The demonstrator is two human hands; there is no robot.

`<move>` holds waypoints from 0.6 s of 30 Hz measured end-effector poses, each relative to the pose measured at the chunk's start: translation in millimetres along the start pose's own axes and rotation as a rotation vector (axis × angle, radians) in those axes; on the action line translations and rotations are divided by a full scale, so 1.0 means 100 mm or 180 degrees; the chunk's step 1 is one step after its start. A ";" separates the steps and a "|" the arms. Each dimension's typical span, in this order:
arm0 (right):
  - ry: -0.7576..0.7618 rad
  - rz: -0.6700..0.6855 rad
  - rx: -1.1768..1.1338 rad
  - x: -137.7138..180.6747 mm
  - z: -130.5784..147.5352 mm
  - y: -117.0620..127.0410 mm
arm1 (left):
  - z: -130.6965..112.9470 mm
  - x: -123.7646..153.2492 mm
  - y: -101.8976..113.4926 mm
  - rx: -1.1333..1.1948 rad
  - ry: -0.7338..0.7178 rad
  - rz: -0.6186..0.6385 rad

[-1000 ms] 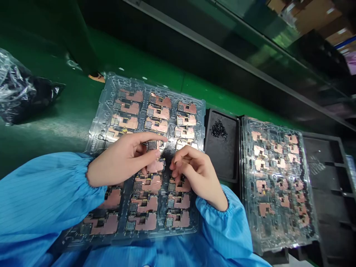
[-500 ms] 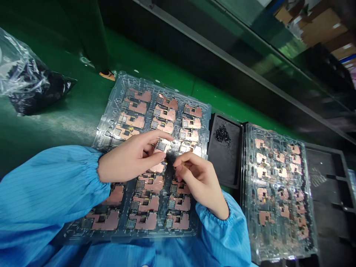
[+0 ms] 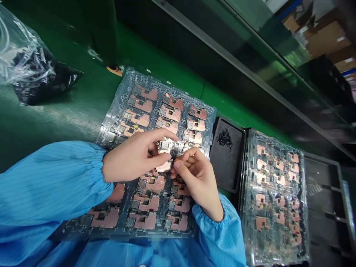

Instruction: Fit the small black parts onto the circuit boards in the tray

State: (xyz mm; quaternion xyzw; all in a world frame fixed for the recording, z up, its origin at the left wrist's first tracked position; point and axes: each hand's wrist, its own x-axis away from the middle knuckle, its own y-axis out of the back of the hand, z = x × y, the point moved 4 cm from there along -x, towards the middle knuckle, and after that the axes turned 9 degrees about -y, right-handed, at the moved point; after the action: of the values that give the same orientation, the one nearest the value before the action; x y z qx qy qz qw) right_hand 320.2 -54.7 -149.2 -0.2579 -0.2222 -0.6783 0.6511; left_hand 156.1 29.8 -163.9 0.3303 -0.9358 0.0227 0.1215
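My left hand (image 3: 136, 155) grips a small circuit board (image 3: 164, 146) between thumb and fingers, above the middle of a clear plastic tray (image 3: 114, 107). The board has a silver square part on its face. Close to its right edge, my right hand (image 3: 196, 172) is closed, with thumb and index finger pinched together; what is between those fingertips is too small to make out. Rows of copper-faced circuit boards (image 3: 147, 202) lie in the tray around and below both hands. My hands hide some of the boards in the middle.
Right of the tray is a black tray (image 3: 228, 167) holding a pile of small black pieces (image 3: 224, 138). A second clear tray (image 3: 247, 230) with boards stands farther right, beside another black tray (image 3: 324, 222). At the left lies a clear bag (image 3: 41, 74) of black pieces on the green surface.
The view has shifted slightly. My right fingertips have come closer to the board's right edge. My left hand keeps hold of the same board, its face now turned more toward me.
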 end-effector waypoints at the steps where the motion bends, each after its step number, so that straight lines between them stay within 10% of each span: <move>1: 0.0005 -0.0013 0.0016 0.00 0.00 0.00 | 0.00 0.00 0.00 0.0020 -0.0015 -0.0017; 18: 0.0168 -0.0048 0.0107 0.07 0.01 -0.06 | -0.01 0.02 -0.02 0.0293 -0.0054 -0.0044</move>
State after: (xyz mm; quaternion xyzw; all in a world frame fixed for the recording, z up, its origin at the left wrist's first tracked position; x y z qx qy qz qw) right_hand 314.5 -59.2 -143.6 -0.2273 -0.2183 -0.6859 0.6559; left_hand 156.5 26.9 -162.7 0.3421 -0.9324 0.0620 0.0984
